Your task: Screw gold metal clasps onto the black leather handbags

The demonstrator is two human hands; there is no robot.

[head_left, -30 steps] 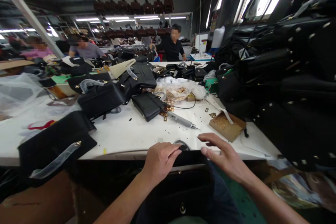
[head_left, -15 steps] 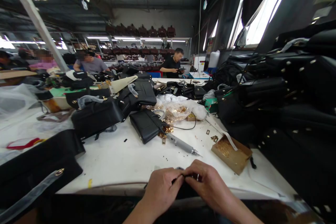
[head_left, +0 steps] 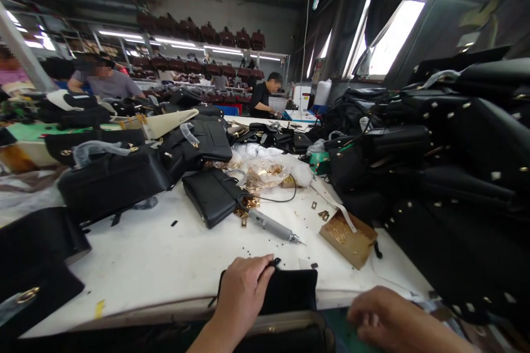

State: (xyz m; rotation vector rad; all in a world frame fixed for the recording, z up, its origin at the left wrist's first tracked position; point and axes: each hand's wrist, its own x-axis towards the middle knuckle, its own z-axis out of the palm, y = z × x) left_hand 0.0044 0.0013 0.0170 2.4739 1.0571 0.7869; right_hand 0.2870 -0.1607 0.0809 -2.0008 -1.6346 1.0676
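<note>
My left hand is closed on a small black strap, pinched between thumb and fingers. It rests over a black leather bag flap at the table's front edge. Below the flap, the bag's opening shows a pale zipper edge. Off to the right and apart from the bag, my right hand has its fingers curled in; it is blurred, and anything inside it is hidden. A grey pen-shaped electric screwdriver lies beyond my hands, its tip toward the right.
A cardboard box of small gold parts lies right of the screwdriver. Black handbags stand to the left, and a tall pile of black bags rises on the right. Behind are plastic bags of gold hardware and a person.
My hands were together at the table edge and have parted. The right moved away to the right; the left stayed at the bag, whose flap now shows. The view shifted right.
</note>
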